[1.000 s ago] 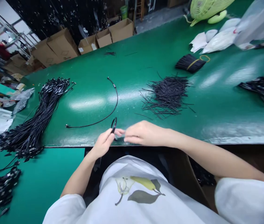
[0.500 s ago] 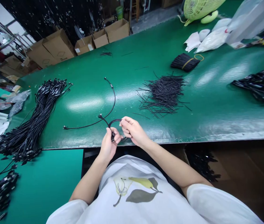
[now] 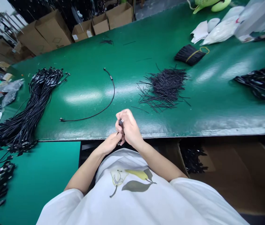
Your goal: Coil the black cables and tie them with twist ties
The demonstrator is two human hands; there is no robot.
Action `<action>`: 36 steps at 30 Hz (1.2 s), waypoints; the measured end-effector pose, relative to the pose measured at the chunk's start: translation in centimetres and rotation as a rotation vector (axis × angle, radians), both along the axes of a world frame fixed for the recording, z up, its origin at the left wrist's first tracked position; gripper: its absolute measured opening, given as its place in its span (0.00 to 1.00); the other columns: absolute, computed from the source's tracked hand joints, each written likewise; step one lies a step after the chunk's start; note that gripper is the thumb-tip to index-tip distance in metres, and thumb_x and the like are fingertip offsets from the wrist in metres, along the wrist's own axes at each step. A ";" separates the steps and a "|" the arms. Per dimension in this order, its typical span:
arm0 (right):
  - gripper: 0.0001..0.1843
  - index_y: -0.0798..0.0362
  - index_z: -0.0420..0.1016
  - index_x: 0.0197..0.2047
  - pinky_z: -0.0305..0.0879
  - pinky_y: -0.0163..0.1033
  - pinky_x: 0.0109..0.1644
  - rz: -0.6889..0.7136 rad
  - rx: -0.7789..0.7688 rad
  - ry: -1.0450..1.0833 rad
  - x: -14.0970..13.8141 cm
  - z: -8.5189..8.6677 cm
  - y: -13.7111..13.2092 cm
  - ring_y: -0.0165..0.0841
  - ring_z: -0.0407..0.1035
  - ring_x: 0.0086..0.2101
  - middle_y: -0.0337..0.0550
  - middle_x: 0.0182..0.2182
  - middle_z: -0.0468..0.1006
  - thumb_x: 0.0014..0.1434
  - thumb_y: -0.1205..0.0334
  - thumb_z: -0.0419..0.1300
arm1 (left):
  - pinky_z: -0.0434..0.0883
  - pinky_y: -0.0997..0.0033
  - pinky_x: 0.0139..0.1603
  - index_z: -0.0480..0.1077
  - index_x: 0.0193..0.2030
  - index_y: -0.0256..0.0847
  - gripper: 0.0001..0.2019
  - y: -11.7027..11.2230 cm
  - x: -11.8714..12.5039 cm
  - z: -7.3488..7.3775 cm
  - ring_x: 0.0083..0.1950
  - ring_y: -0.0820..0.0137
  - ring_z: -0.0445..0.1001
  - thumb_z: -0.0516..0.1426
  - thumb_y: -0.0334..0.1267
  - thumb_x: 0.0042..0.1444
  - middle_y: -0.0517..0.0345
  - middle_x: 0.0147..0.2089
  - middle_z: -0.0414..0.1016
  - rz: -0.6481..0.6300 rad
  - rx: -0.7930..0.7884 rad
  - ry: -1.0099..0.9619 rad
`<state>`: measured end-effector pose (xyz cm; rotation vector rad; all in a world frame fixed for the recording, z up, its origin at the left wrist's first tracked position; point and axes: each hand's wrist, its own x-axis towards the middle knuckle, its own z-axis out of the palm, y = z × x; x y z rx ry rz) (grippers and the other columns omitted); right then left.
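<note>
Both hands are together over the front edge of the green table. My right hand point(image 3: 130, 127) is closed around a black cable point(image 3: 120, 123), of which a dark end shows between the fingers. Just below and touching it, my left hand point(image 3: 110, 142) pinches the same cable; a small shiny connector pokes out beneath. Most of this cable is hidden by the fingers. A second black cable point(image 3: 114, 90) lies curved on the table beyond my hands. To the right is a loose pile of short black ties point(image 3: 166, 89).
A thick bundle of black cables point(image 3: 40, 97) lies at the left. Farther right are a banded bundle of black ties point(image 3: 190, 55), a white plastic bag point(image 3: 221, 32) and more black cables point(image 3: 262, 82). Cardboard boxes point(image 3: 52, 32) stand behind the table; an open box point(image 3: 235, 175) is below it.
The looped cable has been gathered into my hands and its loop no longer shows. My right hand has turned and closed over it, and my left hand has dropped slightly below. The view has shifted.
</note>
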<state>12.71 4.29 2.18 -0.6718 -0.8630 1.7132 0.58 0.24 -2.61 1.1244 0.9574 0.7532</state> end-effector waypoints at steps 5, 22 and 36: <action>0.25 0.50 0.67 0.43 0.44 0.29 0.17 0.080 0.073 0.054 0.4 1.2 0.9 0.18 0.51 0.17 0.34 0.32 0.60 0.61 0.35 0.51 | 0.62 0.68 0.37 0.70 0.25 0.37 0.32 -0.1 0.4 -0.5 0.33 0.68 0.64 0.51 0.68 0.52 0.53 0.29 0.68 0.147 0.080 0.016; 0.31 0.53 0.68 0.35 0.48 0.30 0.19 -0.096 0.100 -0.062 0.5 1.5 2.4 0.21 0.53 0.20 0.36 0.28 0.59 0.58 0.30 0.49 | 0.67 0.74 0.36 0.71 0.39 0.43 0.23 2.3 3.4 -0.4 0.39 0.68 0.71 0.60 0.61 0.50 0.57 0.35 0.72 0.464 0.013 -0.245; 0.30 0.53 0.68 0.37 0.46 0.27 0.15 0.013 0.152 -0.094 2.4 -0.7 4.0 0.19 0.55 0.15 0.32 0.22 0.60 0.60 0.32 0.49 | 0.73 0.64 0.40 0.68 0.31 0.36 0.21 1.7 2.9 2.5 0.27 0.74 0.64 0.61 0.55 0.54 0.62 0.25 0.64 0.079 -0.285 -0.198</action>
